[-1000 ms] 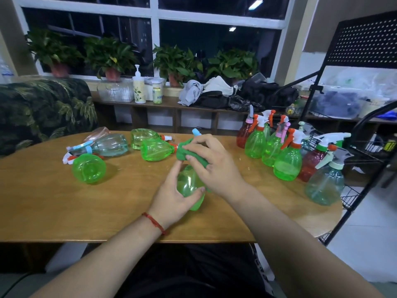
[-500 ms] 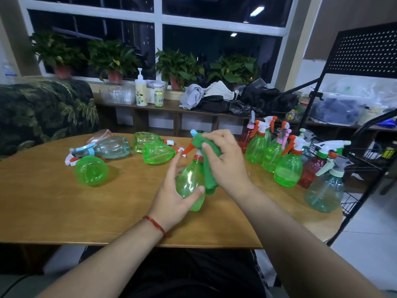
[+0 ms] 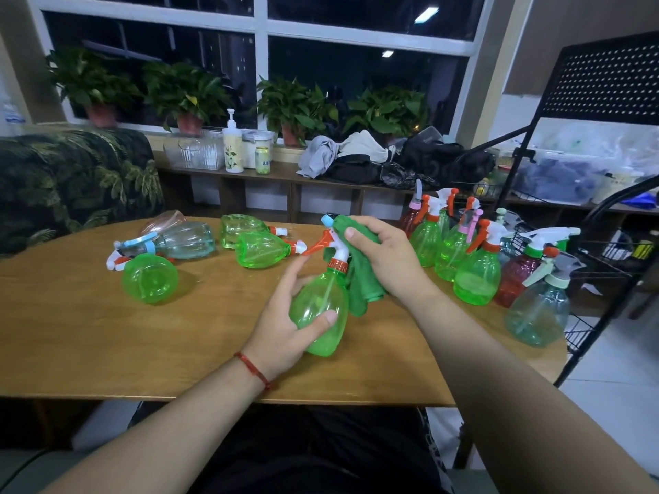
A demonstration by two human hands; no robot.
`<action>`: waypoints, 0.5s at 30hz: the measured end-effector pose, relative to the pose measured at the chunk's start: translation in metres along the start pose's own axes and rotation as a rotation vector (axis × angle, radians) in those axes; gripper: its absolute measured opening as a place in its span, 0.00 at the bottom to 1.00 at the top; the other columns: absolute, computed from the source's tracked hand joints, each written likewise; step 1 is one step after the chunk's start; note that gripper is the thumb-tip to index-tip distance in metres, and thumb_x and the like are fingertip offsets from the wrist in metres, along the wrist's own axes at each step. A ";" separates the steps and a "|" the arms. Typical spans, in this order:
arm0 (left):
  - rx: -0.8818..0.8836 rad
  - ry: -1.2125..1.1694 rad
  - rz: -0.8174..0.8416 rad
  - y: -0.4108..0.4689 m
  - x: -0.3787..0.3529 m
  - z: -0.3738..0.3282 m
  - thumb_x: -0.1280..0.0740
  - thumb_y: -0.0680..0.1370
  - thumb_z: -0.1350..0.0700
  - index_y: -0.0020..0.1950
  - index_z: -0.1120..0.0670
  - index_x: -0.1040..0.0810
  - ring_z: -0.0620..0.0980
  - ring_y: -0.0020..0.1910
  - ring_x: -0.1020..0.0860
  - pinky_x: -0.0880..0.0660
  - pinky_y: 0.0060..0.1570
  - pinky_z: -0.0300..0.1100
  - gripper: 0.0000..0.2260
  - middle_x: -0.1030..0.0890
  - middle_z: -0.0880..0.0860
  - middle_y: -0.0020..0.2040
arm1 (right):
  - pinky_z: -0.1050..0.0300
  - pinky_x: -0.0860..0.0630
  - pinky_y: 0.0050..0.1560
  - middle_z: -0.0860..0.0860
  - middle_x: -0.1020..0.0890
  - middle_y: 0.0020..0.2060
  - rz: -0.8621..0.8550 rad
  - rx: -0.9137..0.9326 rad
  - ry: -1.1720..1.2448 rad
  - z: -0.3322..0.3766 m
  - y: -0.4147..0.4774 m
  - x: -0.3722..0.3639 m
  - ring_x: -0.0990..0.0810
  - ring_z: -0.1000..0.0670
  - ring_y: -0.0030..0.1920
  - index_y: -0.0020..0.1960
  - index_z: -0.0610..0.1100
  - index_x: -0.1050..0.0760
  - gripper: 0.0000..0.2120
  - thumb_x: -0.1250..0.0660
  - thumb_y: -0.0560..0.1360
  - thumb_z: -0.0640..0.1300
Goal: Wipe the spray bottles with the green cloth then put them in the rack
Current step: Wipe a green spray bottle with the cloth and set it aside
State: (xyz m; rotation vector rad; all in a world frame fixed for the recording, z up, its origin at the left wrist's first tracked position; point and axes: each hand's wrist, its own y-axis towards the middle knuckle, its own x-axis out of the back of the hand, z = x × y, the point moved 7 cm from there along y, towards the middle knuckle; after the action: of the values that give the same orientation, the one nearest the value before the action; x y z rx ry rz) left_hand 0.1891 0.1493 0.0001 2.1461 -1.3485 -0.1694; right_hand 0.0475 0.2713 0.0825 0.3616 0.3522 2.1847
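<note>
Four or five lying bottles (image 3: 149, 278) sit at the left of the table (image 3: 71, 344), not yet done. The left hand (image 3: 281, 329) has its fingers wrapped round the green spray bottle (image 3: 321, 304), now tipped up near upright over mid-table. The green cloth (image 3: 363, 287) has moved up onto the spray head, bunched in the fingers of the right hand (image 3: 388, 258). Probably the last wipe, then into the rack (image 3: 517, 165) on the right.

At centre, the bottle (image 3: 319, 308) is tinted translucent green, its trigger (image 3: 316, 246) red; the cloth (image 3: 363, 287) is green. The table (image 3: 89, 333) is finished in brown woodgrain. At left, the sofa (image 3: 71, 180) is patterned with green leaves on black.
</note>
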 end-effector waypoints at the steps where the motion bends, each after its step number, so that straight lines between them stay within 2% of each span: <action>1: 0.001 -0.014 0.006 0.000 0.001 0.001 0.23 0.75 0.49 0.84 0.46 0.39 0.52 0.68 0.20 0.23 0.69 0.54 0.41 0.18 0.50 0.68 | 0.39 0.17 0.63 0.43 0.12 0.56 0.025 -0.040 0.062 -0.001 0.001 0.000 0.13 0.41 0.56 0.65 0.45 0.16 0.11 0.30 0.84 0.43; 3: 0.006 -0.049 0.034 0.001 0.003 0.000 0.23 0.75 0.49 0.84 0.47 0.39 0.55 0.69 0.20 0.23 0.69 0.57 0.41 0.18 0.52 0.68 | 0.43 0.16 0.57 0.40 0.12 0.57 0.093 -0.137 0.243 -0.003 0.001 -0.004 0.13 0.40 0.53 0.66 0.42 0.17 0.12 0.32 0.85 0.42; 6: 0.005 -0.081 0.067 0.001 0.003 -0.006 0.26 0.75 0.49 0.83 0.53 0.39 0.47 0.68 0.20 0.23 0.66 0.41 0.40 0.19 0.42 0.69 | 0.44 0.16 0.50 0.36 0.14 0.57 0.165 -0.266 0.375 -0.008 -0.002 -0.005 0.15 0.39 0.49 0.67 0.41 0.18 0.13 0.34 0.85 0.43; 8: -0.005 -0.109 0.067 0.002 0.003 -0.007 0.27 0.75 0.49 0.83 0.54 0.39 0.46 0.69 0.21 0.24 0.64 0.38 0.39 0.20 0.39 0.69 | 0.42 0.17 0.50 0.35 0.14 0.56 0.173 -0.287 0.354 -0.012 -0.002 -0.002 0.16 0.38 0.48 0.66 0.42 0.16 0.12 0.33 0.85 0.43; 11: 0.023 -0.183 -0.021 0.005 0.012 -0.001 0.26 0.74 0.48 0.83 0.52 0.37 0.52 0.70 0.21 0.22 0.66 0.47 0.39 0.19 0.47 0.70 | 0.47 0.14 0.48 0.40 0.12 0.54 0.043 -0.135 0.152 -0.012 -0.004 0.000 0.13 0.42 0.46 0.64 0.44 0.15 0.11 0.29 0.83 0.41; 13: 0.023 -0.186 -0.099 0.007 0.020 0.001 0.26 0.74 0.47 0.82 0.53 0.35 0.50 0.72 0.23 0.23 0.66 0.45 0.39 0.20 0.44 0.71 | 0.53 0.15 0.54 0.48 0.11 0.54 -0.060 -0.001 0.007 -0.011 -0.008 -0.001 0.12 0.50 0.50 0.64 0.45 0.15 0.12 0.27 0.82 0.39; 15: 0.017 -0.197 -0.150 0.008 0.024 -0.001 0.26 0.74 0.47 0.81 0.52 0.34 0.48 0.73 0.24 0.23 0.66 0.42 0.37 0.22 0.43 0.73 | 0.55 0.16 0.56 0.53 0.11 0.54 -0.130 0.050 -0.112 -0.017 -0.010 -0.002 0.12 0.54 0.52 0.63 0.46 0.14 0.12 0.26 0.81 0.39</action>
State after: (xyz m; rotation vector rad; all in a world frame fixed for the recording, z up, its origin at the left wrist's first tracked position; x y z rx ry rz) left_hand 0.1947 0.1269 0.0102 2.2939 -1.2978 -0.4406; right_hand 0.0498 0.2734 0.0627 0.4743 0.3589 2.0226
